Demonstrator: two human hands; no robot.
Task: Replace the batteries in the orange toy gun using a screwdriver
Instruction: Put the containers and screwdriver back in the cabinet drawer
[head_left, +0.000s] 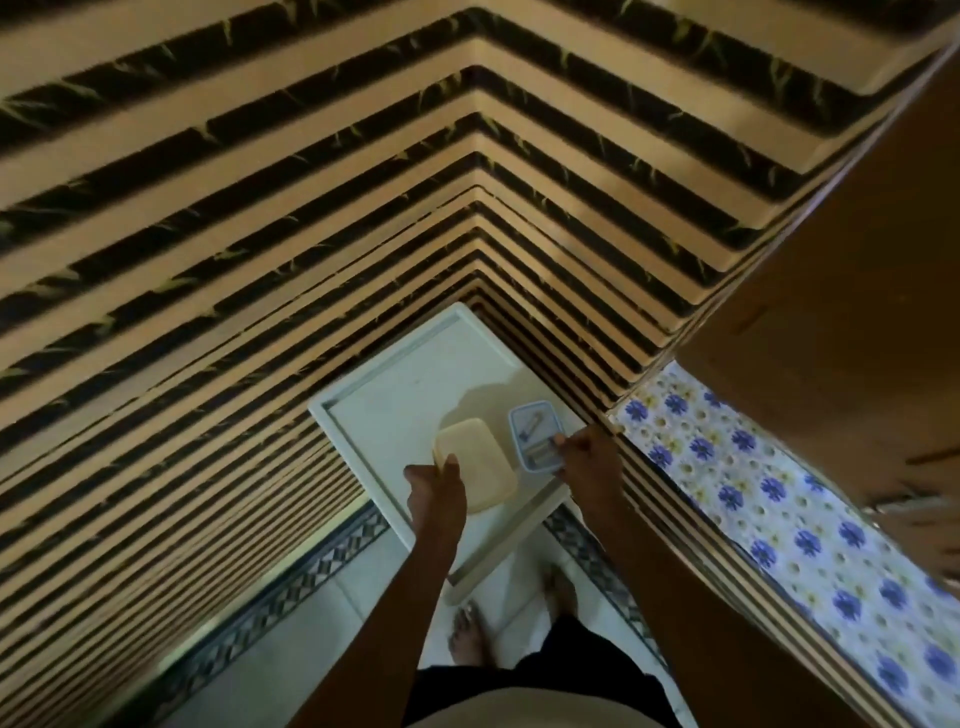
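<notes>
Striped walls are meeting in a corner, and a white tray (363, 400) is sitting at their foot with the person standing over it. The left hand (434, 488) is gripping the near rim of one cream lid (475, 462), thumb curled over the edge. At three o'clock from the lid, one blue-rimmed box (535, 438) is lying open, showing what look like three or four batteries (540, 457), too blurred to count surely. The right hand (589, 462) is pinching at the box's near edge; whether it is holding anything cannot be told. No orange gun or screwdriver is showing anywhere. This looks like the fetching step, getting fresh cells out. Next, the person will likely need to lift the batteries clear and find the gun.
</notes>
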